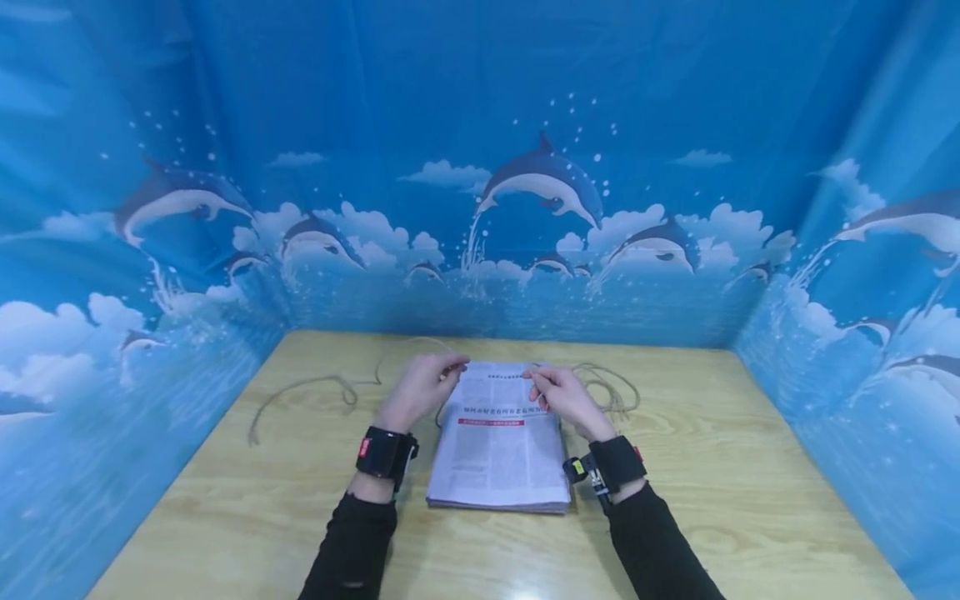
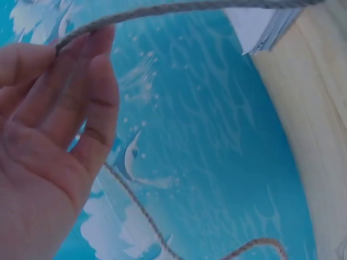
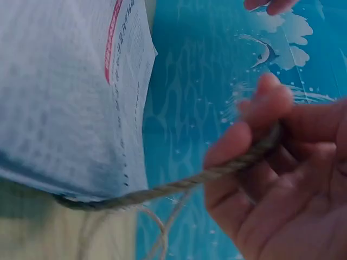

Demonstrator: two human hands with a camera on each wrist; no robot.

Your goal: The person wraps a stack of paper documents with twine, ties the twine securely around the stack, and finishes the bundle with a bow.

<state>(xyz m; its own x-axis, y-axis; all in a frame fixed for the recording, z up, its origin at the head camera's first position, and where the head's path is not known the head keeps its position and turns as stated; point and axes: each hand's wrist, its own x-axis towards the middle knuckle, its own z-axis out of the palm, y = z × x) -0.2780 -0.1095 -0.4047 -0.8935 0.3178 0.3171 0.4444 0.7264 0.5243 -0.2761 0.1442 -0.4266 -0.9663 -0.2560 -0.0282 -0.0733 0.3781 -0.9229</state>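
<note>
A stack of folded newspapers (image 1: 495, 467) lies on the table between the hands, with a red strip across its printed top sheet. At the stack's far left corner, the left hand (image 1: 422, 387) pinches a thin brown rope (image 2: 173, 7) between thumb and fingertips. The right hand (image 1: 566, 400) is over the stack's right edge. In the right wrist view its curled fingers hold another length of the rope (image 3: 179, 187), which runs in under the edge of the newspapers (image 3: 65, 108). The part of the rope beneath the stack is hidden.
A loose rope tail (image 1: 341, 385) trails over the wooden table (image 1: 300, 475) on the left. Loops of rope (image 1: 622, 387) lie right of the stack. Blue dolphin-print curtains (image 1: 420, 300) enclose the back and both sides.
</note>
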